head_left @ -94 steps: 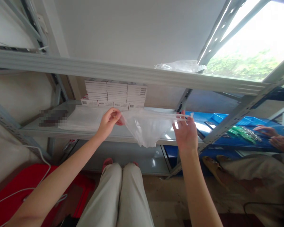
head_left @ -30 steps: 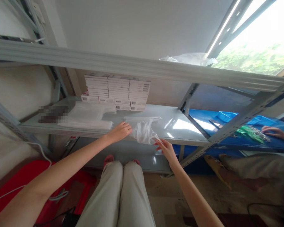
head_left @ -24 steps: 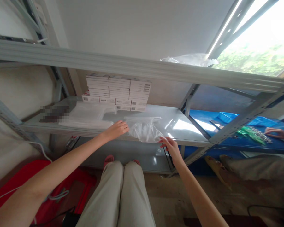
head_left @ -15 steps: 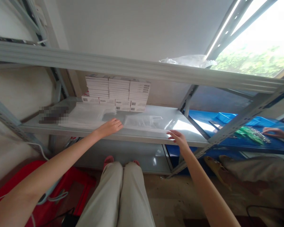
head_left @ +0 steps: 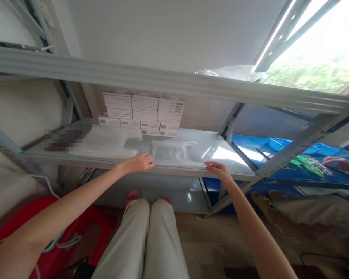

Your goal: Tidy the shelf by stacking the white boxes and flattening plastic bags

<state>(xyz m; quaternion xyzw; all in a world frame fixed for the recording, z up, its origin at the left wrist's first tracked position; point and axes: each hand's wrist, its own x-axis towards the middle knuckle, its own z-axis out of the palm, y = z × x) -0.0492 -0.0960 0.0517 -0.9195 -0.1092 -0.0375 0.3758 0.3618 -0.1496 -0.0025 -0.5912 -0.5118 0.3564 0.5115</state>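
Fingertips of left hand [head_left: 138, 163] and right hand [head_left: 218, 169], grip slack, press clear bag [head_left: 174, 153] edges; bag outline faint.

No text could be read. Barcode-style labels were seen on the ends of the stacked white boxes [head_left: 142, 112] at the back of the shelf [head_left: 221, 155], but the print was too small to be made out.

Bare shelf [head_left: 221, 153] lies open rightward (boxes [head_left: 144, 114] block the back), upright post [head_left: 229, 130] beyond.
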